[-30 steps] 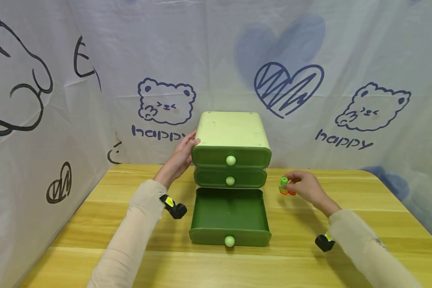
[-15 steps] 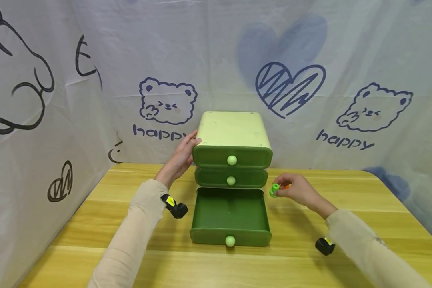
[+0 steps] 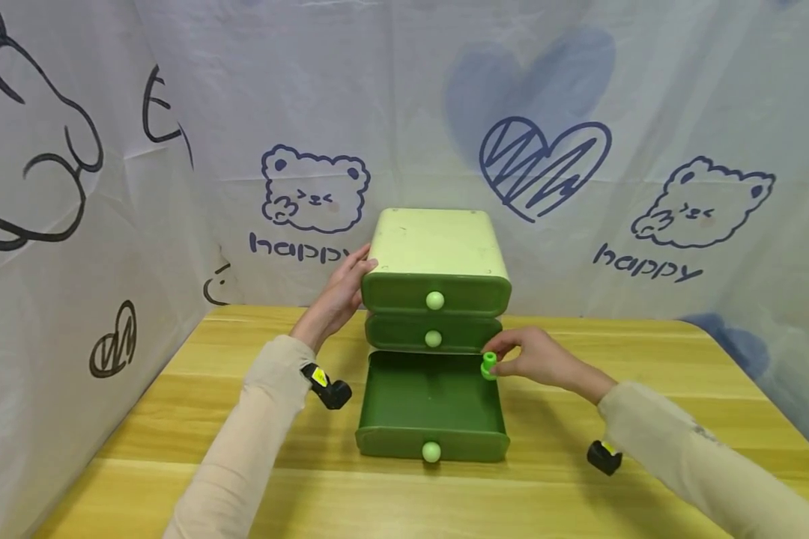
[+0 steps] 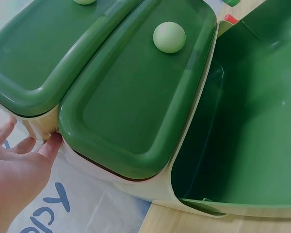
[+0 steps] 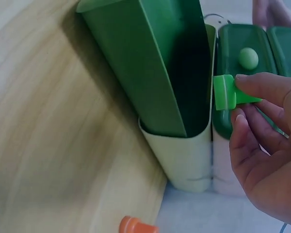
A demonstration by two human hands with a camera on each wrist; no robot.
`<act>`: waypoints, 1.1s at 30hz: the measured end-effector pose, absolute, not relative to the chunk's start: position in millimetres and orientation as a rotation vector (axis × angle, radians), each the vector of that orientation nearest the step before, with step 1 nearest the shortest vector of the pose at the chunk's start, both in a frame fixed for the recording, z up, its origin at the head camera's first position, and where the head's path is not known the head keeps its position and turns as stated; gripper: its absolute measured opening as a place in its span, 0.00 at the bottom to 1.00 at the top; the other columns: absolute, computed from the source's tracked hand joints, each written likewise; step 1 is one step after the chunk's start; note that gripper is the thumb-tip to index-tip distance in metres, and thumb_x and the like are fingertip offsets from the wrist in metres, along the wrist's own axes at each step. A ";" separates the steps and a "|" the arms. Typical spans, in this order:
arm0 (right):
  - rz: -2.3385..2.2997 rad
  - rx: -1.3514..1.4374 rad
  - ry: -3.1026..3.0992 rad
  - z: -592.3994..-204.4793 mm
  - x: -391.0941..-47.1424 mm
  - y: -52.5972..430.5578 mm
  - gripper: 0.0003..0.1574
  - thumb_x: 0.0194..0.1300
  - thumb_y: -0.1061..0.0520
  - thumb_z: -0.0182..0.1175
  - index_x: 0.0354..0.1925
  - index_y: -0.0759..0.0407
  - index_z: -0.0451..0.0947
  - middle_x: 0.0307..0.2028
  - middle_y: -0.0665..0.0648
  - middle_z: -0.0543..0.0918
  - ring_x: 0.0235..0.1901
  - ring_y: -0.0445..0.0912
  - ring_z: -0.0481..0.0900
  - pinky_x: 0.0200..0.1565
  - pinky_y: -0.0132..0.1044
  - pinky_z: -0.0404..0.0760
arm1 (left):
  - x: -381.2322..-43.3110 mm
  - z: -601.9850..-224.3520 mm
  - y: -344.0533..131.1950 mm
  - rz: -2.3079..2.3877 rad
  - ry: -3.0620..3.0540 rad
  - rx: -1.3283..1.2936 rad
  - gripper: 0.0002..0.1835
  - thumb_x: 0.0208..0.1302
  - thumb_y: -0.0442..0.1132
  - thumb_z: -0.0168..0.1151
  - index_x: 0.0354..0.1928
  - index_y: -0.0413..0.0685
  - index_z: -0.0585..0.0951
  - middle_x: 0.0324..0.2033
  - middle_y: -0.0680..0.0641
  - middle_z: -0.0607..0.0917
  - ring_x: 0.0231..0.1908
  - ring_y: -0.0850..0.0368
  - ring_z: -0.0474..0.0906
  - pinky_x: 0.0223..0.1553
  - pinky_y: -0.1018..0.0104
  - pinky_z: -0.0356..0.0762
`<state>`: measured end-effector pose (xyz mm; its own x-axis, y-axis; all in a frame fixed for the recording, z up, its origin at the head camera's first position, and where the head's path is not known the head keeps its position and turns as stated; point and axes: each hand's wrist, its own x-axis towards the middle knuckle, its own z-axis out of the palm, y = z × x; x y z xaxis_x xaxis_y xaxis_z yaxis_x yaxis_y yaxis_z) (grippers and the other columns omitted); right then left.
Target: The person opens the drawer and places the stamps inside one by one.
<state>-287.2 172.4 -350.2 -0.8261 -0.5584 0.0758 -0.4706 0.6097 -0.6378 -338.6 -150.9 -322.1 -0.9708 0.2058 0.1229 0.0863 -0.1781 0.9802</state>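
Note:
My left hand rests on the left side of a small drawer cabinet, fingers along its cream casing. In the left wrist view the left fingertips touch the casing beside the upper drawers. The bottom drawer is pulled out, and its green floor shows bare. Between thumb and fingers, my right hand pinches a small bright green toy stamp. It is over the back right corner of the pulled-out drawer, its wide base downward. The right wrist view shows the green stamp in front of the middle drawer's face.
The two upper drawers, the top one and the middle one, are closed. An orange stamp-like piece is on the wooden table to the cabinet's right. A printed white curtain hangs behind.
My right hand has lifted the green stamp from the table right of the cabinet and carried it left over the bottom drawer. My left hand stays on the cabinet.

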 end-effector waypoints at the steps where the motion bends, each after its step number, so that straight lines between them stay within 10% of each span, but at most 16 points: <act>1: -0.996 -0.882 2.692 -349.3 -287.2 170.0 0.18 0.57 0.61 0.68 0.46 0.66 0.82 0.37 0.51 0.83 0.39 0.48 0.79 0.38 0.40 0.80 | -338.5 -322.2 -151.0 2.327 1.961 0.352 0.40 0.65 0.44 0.51 0.76 0.46 0.49 0.74 0.43 0.50 0.67 0.46 0.58 0.67 0.58 0.60; 33: -0.691 -1.291 2.358 -367.4 -295.9 87.6 0.11 0.53 0.61 0.72 0.38 0.56 0.84 0.32 0.43 0.82 0.33 0.35 0.77 0.36 0.29 0.78 | -340.1 -325.6 -152.9 2.317 1.969 0.380 0.40 0.65 0.44 0.51 0.76 0.45 0.49 0.74 0.42 0.50 0.67 0.44 0.58 0.66 0.55 0.61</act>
